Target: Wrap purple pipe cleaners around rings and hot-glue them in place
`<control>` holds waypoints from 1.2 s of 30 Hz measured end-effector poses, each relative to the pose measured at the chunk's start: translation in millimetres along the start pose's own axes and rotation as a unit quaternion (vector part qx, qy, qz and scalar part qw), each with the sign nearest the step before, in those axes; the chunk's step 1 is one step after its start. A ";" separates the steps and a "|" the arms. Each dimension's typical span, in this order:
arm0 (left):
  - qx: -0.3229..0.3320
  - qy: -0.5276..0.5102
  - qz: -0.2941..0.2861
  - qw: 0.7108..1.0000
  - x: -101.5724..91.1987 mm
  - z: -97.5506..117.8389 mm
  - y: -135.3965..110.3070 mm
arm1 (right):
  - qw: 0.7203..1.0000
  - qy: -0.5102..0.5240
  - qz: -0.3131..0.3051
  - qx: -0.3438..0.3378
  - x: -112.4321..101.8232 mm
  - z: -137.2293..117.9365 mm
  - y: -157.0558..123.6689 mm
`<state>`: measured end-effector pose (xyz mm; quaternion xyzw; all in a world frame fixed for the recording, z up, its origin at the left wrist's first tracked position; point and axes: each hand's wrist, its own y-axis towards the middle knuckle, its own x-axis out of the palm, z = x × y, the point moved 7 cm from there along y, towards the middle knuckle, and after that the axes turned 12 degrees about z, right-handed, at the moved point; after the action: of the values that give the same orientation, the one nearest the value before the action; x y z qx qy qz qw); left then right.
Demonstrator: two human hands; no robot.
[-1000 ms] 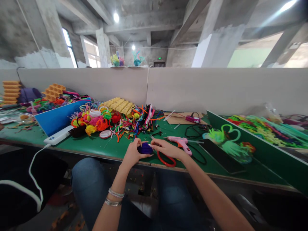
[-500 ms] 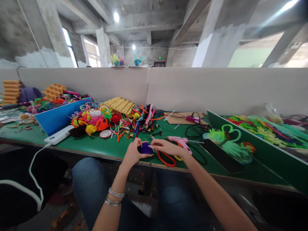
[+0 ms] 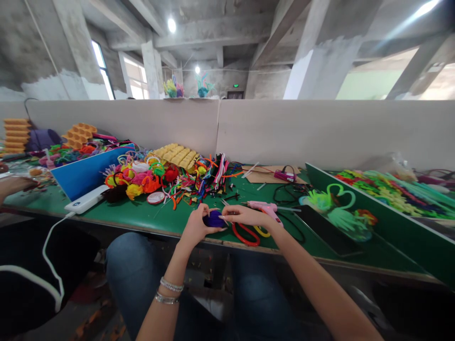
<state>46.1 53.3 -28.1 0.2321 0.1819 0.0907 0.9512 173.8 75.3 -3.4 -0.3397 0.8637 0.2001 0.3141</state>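
My left hand (image 3: 196,226) is curled around a small purple pipe-cleaner piece (image 3: 213,219) above the near edge of the green table (image 3: 142,218). My right hand (image 3: 247,216) pinches the same purple piece from the right, fingers closed on it. Just below my right hand lie scissors with red and yellow handles (image 3: 249,234). A pink glue gun (image 3: 265,207) rests right behind my right hand. A heap of coloured pipe cleaners and fuzzy pieces (image 3: 167,177) lies further back to the left.
A blue divider (image 3: 85,173) and a white power strip (image 3: 85,200) stand at the left, a green divider (image 3: 384,225) at the right. Green fuzzy swans (image 3: 334,208) and a black cable (image 3: 287,194) lie right of the glue gun. Another person's hand (image 3: 14,184) shows at far left.
My right hand has shifted slightly up and left on the purple piece. Another person's hand has come into view at the far left edge.
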 end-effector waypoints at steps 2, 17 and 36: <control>0.004 -0.004 -0.005 1.000 0.3 1.9 -0.2 | 1.000 -0.004 -0.004 -0.002 0.5 0.9 0.9; 0.008 0.001 -0.013 1.000 1.9 3.7 -0.4 | 0.983 -0.167 -0.075 0.001 -8.6 -17.0 11.0; 0.012 -0.028 -0.027 0.999 1.6 5.8 -1.0 | 0.992 -0.116 -0.051 0.014 -11.3 -17.3 2.2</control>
<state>49.8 50.5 -24.3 0.2405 0.1621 0.0562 0.9554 171.6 72.4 17.1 -0.3531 0.8060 0.2099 0.4262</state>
